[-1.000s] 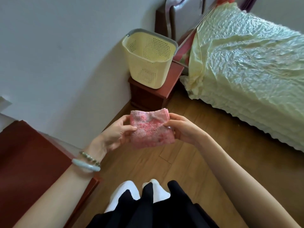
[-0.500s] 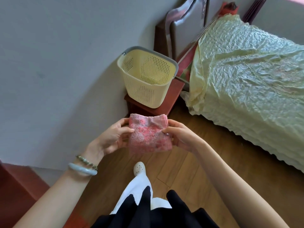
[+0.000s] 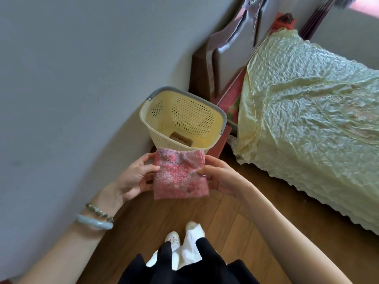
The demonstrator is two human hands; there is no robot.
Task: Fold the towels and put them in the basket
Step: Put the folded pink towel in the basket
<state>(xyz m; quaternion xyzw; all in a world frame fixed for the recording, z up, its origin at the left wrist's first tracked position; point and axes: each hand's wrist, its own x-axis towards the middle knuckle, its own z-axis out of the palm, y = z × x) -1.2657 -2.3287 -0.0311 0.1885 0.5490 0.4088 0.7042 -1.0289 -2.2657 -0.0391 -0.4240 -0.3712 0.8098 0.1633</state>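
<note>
Between your two hands, just in front of the basket's near rim, the folded pink towel (image 3: 178, 178) hangs upright in the air above the floor. It is a small flat packet with its stacked layered edges showing along the right side. Your left hand (image 3: 133, 178) pinches its left edge, thumb across the front and fingers tucked behind. Your right hand (image 3: 224, 180) pinches the right edge the same way, thumb on the front face. The towel's top edge overlaps the lower rim of the pale yellow perforated basket (image 3: 190, 113), which has a grey band round its mouth; whether the two touch you cannot tell. A brownish folded cloth (image 3: 181, 138) lies at the bottom of the basket. The basket stands on a low red stand (image 3: 224, 138) against the grey wall (image 3: 82, 78). To the right of it is a bed under a crinkled pale green cover (image 3: 307, 124). A pale bangle (image 3: 93, 222) and a bead bracelet (image 3: 99, 211) circle your left wrist, and wooden floor (image 3: 184, 214) lies below.
</note>
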